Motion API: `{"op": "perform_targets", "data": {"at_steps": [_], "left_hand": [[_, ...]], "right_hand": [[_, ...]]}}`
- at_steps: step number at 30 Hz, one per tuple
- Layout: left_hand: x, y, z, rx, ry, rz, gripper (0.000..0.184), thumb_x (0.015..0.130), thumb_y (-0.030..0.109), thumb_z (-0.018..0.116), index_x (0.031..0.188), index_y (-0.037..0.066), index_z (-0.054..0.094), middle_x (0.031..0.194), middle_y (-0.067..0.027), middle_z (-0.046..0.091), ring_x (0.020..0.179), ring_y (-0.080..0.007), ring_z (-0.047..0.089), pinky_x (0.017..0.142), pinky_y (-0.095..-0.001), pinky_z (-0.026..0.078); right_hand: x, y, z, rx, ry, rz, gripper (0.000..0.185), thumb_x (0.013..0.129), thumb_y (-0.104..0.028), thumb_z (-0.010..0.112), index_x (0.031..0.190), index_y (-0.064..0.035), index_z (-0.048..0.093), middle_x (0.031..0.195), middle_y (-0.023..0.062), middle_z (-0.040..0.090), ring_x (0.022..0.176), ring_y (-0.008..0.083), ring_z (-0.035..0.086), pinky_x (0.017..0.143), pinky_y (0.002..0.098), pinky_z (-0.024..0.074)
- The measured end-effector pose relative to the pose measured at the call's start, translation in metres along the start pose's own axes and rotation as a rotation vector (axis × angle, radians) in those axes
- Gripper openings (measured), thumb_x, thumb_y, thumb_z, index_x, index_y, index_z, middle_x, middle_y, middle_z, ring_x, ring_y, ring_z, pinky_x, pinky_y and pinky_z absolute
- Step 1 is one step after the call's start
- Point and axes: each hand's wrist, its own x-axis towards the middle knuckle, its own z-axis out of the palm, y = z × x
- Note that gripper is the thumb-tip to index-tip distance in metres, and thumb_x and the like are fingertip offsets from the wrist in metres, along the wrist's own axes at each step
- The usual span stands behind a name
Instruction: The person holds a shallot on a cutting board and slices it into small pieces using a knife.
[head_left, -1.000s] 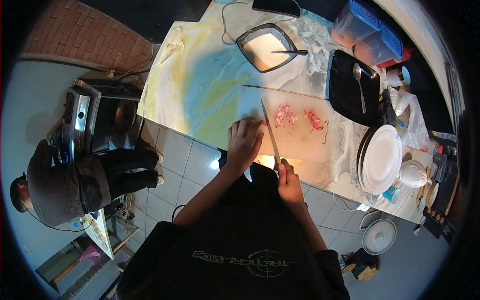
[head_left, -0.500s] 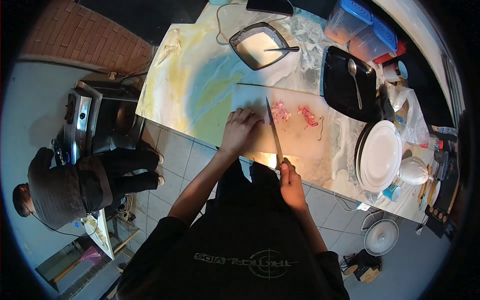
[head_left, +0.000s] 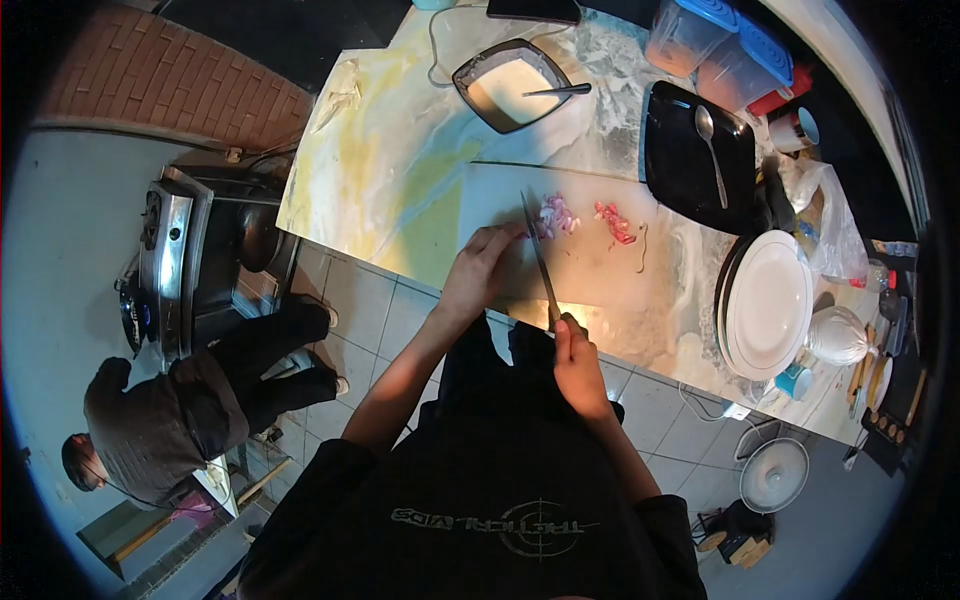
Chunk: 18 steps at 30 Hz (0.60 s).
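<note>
My right hand [head_left: 580, 372] is closed round the handle of a long kitchen knife [head_left: 541, 258], its blade pointing away from me over a pale cutting board [head_left: 600, 275]. On the board's left part, my left hand [head_left: 480, 264] has its fingers bent together at a small reddish piece of shallot [head_left: 521, 232], mostly hidden by the fingertips. The blade stands right beside those fingertips. Just right of the blade lies a pile of chopped pinkish shallot [head_left: 556, 215]. Farther right is a pile of chopped red pieces [head_left: 615, 223], with a thin dark stem [head_left: 643, 248] near it.
Beyond the board stands a dark bowl [head_left: 463, 92] of cream-coloured batter with a spoon [head_left: 560, 90]. To the right are a black tray [head_left: 680, 150] with a spoon, stacked plates [head_left: 768, 305] and lidded plastic tubs [head_left: 745, 70]. Another person [head_left: 165, 425] bends near a stove [head_left: 172, 260] at left.
The knife and right hand have shifted slightly left and away from me, bringing the blade closer to my left fingertips. The other person at left has moved a little.
</note>
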Motion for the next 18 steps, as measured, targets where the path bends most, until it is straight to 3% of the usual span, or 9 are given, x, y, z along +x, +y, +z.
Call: {"op": "perform_targets", "data": {"at_steps": [2, 12, 18], "left_hand": [[-0.001, -0.001, 0.000, 0.008, -0.083, 0.021, 0.041, 0.086, -0.007, 0.059, 0.125, 0.006, 0.062, 0.118, -0.0138, 0.066, 0.111, -0.0364, 0.062, 0.094, -0.0437, 0.052], [0.003, -0.002, 0.009, 0.044, -0.026, 0.007, 0.021, 0.087, 0.005, 0.066, 0.108, 0.003, 0.065, 0.100, -0.0126, 0.064, 0.099, -0.0358, 0.062, 0.086, -0.0439, 0.053], [0.005, -0.009, 0.012, -0.062, 0.030, 0.000, 0.009, 0.090, 0.009, 0.068, 0.098, 0.004, 0.066, 0.094, -0.0105, 0.063, 0.090, -0.0346, 0.059, 0.079, -0.0448, 0.050]], "right_hand": [[0.002, 0.002, 0.001, -0.013, 0.009, -0.025, 0.036, 0.109, -0.026, 0.039, 0.112, 0.0052, 0.056, 0.100, 0.0298, 0.062, 0.097, 0.0500, 0.059, 0.083, 0.0502, 0.0474], [0.025, 0.001, 0.012, -0.051, 0.016, -0.011, 0.039, 0.110, -0.029, 0.037, 0.112, 0.0041, 0.057, 0.099, 0.0307, 0.063, 0.095, 0.0503, 0.060, 0.084, 0.0506, 0.0472], [0.006, 0.002, 0.013, 0.025, 0.002, 0.088, 0.044, 0.110, -0.034, 0.037, 0.120, 0.0056, 0.054, 0.090, 0.0265, 0.061, 0.079, 0.0406, 0.060, 0.075, 0.0450, 0.0472]]}}
